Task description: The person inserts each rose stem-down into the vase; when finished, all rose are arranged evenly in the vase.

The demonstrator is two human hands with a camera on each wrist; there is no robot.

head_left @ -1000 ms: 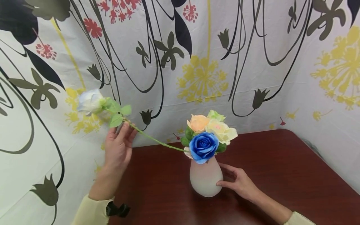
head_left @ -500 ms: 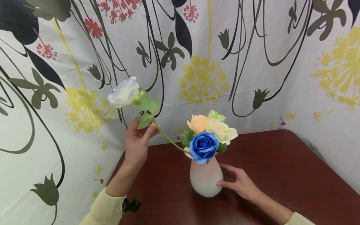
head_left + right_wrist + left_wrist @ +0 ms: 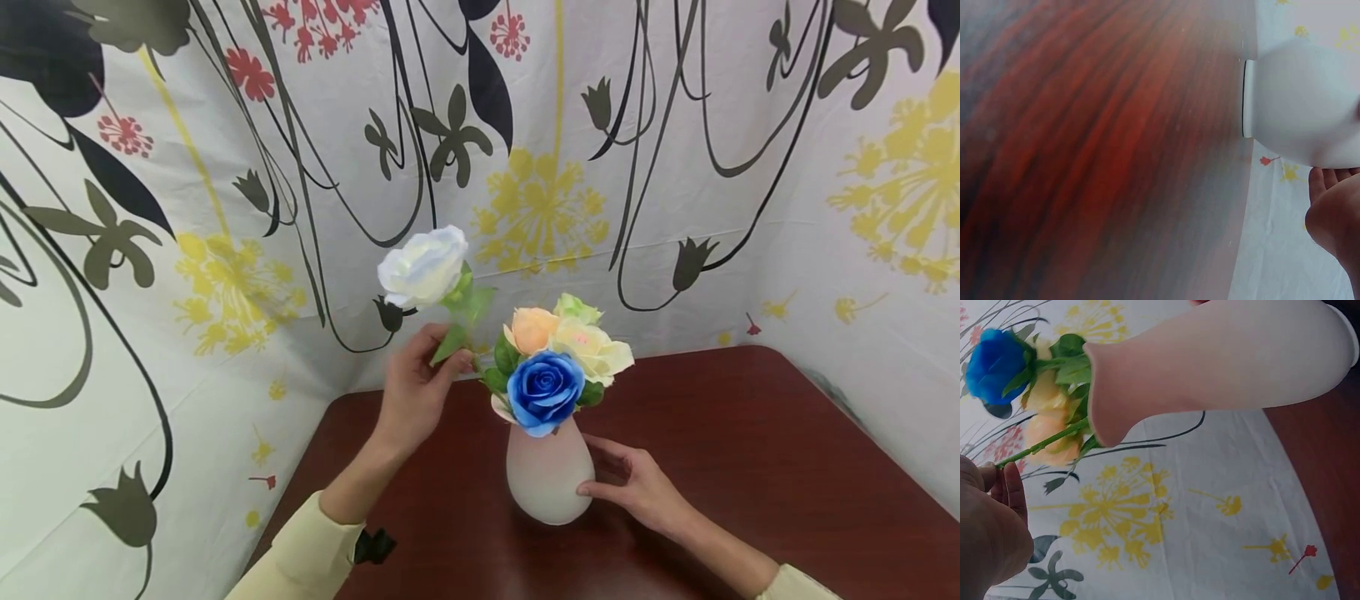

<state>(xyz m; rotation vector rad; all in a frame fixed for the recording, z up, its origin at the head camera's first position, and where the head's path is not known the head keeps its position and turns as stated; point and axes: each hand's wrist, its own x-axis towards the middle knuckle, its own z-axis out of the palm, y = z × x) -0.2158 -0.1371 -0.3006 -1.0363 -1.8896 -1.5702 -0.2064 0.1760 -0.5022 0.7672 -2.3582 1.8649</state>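
A white rose (image 3: 422, 267) with a pale blue tinge leans left of the vase (image 3: 551, 475), its stem pinched by my left hand (image 3: 412, 396) below the leaves. In the left wrist view that green stem (image 3: 1047, 442) runs from the fingertips into the vase's mouth. My right hand (image 3: 648, 492) holds the white vase's right side, thumb in front and fingers behind. Standing in the vase are a blue rose (image 3: 545, 392), a peach rose (image 3: 533, 330), a cream rose (image 3: 591, 348) and a greenish bloom (image 3: 577, 309). The right wrist view has the vase's base on the table.
The vase stands on a dark red-brown wooden table (image 3: 720, 433). Behind and at both sides hangs a white cloth (image 3: 660, 208) printed with flowers. A black strap piece (image 3: 373, 546) shows at the left sleeve.
My left hand has moved right, bringing the white rose closer to the vase and more upright. More of its stem is now hidden near the bouquet. The right hand and vase stay put.
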